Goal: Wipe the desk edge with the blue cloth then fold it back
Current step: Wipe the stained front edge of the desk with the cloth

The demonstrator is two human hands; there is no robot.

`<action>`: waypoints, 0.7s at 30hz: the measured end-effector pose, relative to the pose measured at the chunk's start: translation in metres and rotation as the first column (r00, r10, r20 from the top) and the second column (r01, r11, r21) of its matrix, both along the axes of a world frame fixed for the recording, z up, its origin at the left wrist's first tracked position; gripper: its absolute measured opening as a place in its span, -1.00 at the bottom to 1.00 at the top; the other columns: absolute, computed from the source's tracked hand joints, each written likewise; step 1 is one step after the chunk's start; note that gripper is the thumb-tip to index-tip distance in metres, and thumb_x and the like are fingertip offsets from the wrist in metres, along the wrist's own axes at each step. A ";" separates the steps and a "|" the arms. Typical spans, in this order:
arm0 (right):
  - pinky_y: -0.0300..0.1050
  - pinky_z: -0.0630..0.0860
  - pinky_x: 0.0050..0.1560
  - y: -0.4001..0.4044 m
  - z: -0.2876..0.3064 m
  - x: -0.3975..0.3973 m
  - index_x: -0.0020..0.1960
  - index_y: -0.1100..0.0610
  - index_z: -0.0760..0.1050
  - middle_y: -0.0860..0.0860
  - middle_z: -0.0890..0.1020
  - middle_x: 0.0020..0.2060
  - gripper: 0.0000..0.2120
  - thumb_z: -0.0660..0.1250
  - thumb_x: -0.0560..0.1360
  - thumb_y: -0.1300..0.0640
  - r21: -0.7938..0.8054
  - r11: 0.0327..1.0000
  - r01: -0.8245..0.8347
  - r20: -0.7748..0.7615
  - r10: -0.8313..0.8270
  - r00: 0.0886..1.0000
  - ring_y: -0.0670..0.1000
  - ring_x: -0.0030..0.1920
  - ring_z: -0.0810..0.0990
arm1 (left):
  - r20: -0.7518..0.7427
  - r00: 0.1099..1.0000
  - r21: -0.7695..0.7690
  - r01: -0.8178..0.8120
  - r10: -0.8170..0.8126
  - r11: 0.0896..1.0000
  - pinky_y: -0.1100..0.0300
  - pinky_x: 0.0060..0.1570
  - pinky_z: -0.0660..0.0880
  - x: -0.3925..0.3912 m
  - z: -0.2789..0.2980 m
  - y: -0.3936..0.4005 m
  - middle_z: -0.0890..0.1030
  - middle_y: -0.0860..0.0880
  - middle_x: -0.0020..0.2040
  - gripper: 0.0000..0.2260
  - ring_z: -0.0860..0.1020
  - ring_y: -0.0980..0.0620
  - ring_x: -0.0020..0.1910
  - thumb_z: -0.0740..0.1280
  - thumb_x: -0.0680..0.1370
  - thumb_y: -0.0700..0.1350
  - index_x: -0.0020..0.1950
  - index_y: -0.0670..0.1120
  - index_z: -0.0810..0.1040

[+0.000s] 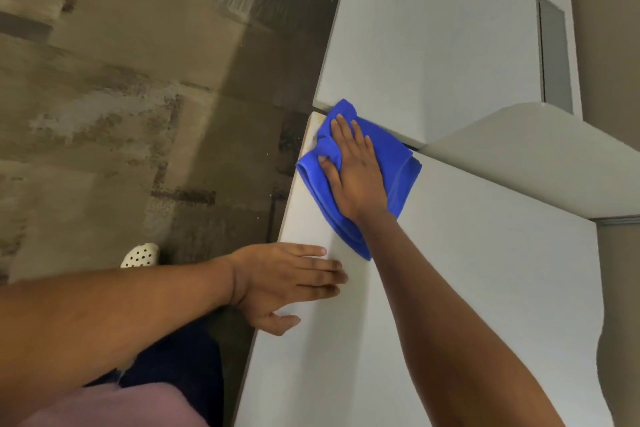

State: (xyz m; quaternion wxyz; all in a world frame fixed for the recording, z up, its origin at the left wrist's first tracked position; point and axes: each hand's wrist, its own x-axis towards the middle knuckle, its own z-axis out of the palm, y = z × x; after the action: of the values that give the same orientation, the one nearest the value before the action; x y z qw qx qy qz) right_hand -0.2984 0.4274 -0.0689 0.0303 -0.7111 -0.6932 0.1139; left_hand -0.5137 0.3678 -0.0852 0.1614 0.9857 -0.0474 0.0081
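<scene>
A blue cloth (398, 163), bunched and folded over, lies at the far left corner of the white desk (450, 288), over the desk's left edge (294, 204). My right hand (353, 170) presses flat on the cloth, fingers spread, the thumb tucked into a fold. My left hand (287, 277) rests flat on the desk near the same edge, a little nearer to me, fingers straight and together, holding nothing.
A second white desk (433, 28) continues beyond a narrow gap. A beige curved partition (536, 156) rises at the right. Grey-brown patterned floor (121, 97) lies left of the desk, with a white perforated shoe (140, 255) on it.
</scene>
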 end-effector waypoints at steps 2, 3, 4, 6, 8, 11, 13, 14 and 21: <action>0.08 -0.07 0.71 -0.001 0.001 -0.009 0.72 0.08 -0.04 -0.02 0.06 0.72 -0.36 -0.05 0.74 -0.19 -0.010 1.000 -0.004 0.000 0.004 1.000 0.02 0.71 -0.06 | 0.020 1.000 -0.015 -0.009 0.010 1.000 -0.10 0.66 0.13 0.000 0.000 0.001 0.35 -0.17 0.64 -0.33 0.26 -0.12 0.66 0.20 0.56 0.15 0.61 -0.17 0.37; 0.08 -0.08 0.71 -0.003 0.002 -0.014 0.72 0.08 -0.04 -0.02 0.05 0.72 -0.36 -0.04 0.74 -0.19 -0.013 1.000 -0.018 -0.006 0.018 1.000 0.02 0.71 -0.07 | 0.019 0.999 -0.024 -0.025 0.025 0.999 -0.09 0.66 0.10 -0.001 0.002 0.000 0.34 -0.17 0.64 -0.34 0.25 -0.12 0.66 0.20 0.57 0.14 0.61 -0.16 0.37; 0.08 -0.09 0.71 -0.007 0.004 -0.019 0.72 0.08 -0.04 -0.02 0.04 0.72 -0.36 -0.04 0.74 -0.19 -0.016 0.999 -0.043 -0.012 0.042 0.999 0.03 0.72 -0.08 | 0.006 0.999 -0.043 -0.051 0.052 0.998 -0.07 0.68 0.05 -0.002 0.004 -0.003 0.32 -0.15 0.66 -0.34 0.23 -0.10 0.67 0.19 0.59 0.15 0.62 -0.15 0.35; 0.04 -0.13 0.71 -0.018 0.004 -0.032 0.72 0.08 -0.04 -0.02 0.03 0.72 -0.34 -0.05 0.73 -0.20 -0.028 0.993 -0.116 -0.010 0.116 0.993 0.03 0.72 -0.09 | -0.004 0.986 -0.147 -0.163 0.164 0.976 -0.02 0.69 -0.04 -0.004 0.007 -0.016 0.31 -0.08 0.67 -0.36 0.19 -0.04 0.68 0.18 0.60 0.17 0.62 -0.12 0.36; 0.03 -0.14 0.70 -0.028 0.003 -0.039 0.72 0.07 -0.03 -0.02 0.03 0.72 -0.33 -0.06 0.72 -0.23 -0.039 0.986 -0.161 0.003 0.161 0.987 0.03 0.72 -0.08 | 0.026 0.944 -0.290 -0.308 0.330 0.906 -0.01 0.68 0.06 -0.002 0.010 -0.034 0.41 -0.02 0.62 -0.41 0.25 0.04 0.66 0.23 0.58 0.17 0.55 -0.09 0.48; 0.01 -0.14 0.70 -0.023 0.003 -0.033 0.72 0.04 -0.02 -0.04 0.05 0.72 -0.34 -0.03 0.72 -0.24 -0.035 0.985 -0.171 -0.005 0.171 0.985 0.00 0.71 -0.08 | 0.030 0.894 -0.329 -0.414 0.447 0.849 0.04 0.65 0.16 0.007 0.009 -0.048 0.54 0.06 0.52 -0.53 0.38 0.09 0.58 0.25 0.59 0.11 0.44 -0.03 0.61; 0.00 -0.14 0.70 -0.011 0.001 -0.028 0.72 0.03 -0.01 -0.05 0.06 0.71 -0.35 0.00 0.72 -0.22 -0.026 0.983 -0.181 -0.007 0.181 0.983 -0.02 0.71 -0.07 | 0.025 0.904 -0.295 -0.402 0.427 0.867 0.02 0.64 0.21 0.008 0.006 -0.047 0.57 0.07 0.50 -0.56 0.41 0.08 0.56 0.22 0.60 0.06 0.43 0.00 0.62; 0.01 -0.13 0.70 -0.004 0.000 -0.027 0.72 0.02 0.00 -0.06 0.07 0.71 -0.36 0.02 0.73 -0.21 -0.013 0.983 -0.182 -0.012 0.181 0.983 -0.01 0.71 -0.06 | 0.024 0.909 -0.283 -0.392 0.416 0.875 0.01 0.63 0.21 0.008 0.005 -0.046 0.56 0.07 0.50 -0.56 0.40 0.07 0.57 0.21 0.60 0.06 0.43 0.01 0.62; 0.03 0.13 0.66 0.042 0.000 -0.027 0.62 0.03 0.30 -0.01 0.39 0.59 -0.48 0.08 0.72 -0.13 0.096 0.985 -0.141 -0.042 0.145 0.988 0.05 0.62 0.29 | 0.066 0.902 -0.277 -0.395 0.427 0.876 0.08 0.63 -0.01 0.006 0.005 -0.045 0.55 0.08 0.51 -0.57 0.39 0.08 0.57 0.24 0.59 0.04 0.43 0.02 0.62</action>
State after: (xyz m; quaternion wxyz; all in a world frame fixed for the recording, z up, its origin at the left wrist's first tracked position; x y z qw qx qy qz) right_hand -0.3258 0.4698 -0.0693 0.0722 -0.6543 -0.7460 0.1008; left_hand -0.5078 0.3224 -0.0801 0.2788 0.9414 0.1549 0.1098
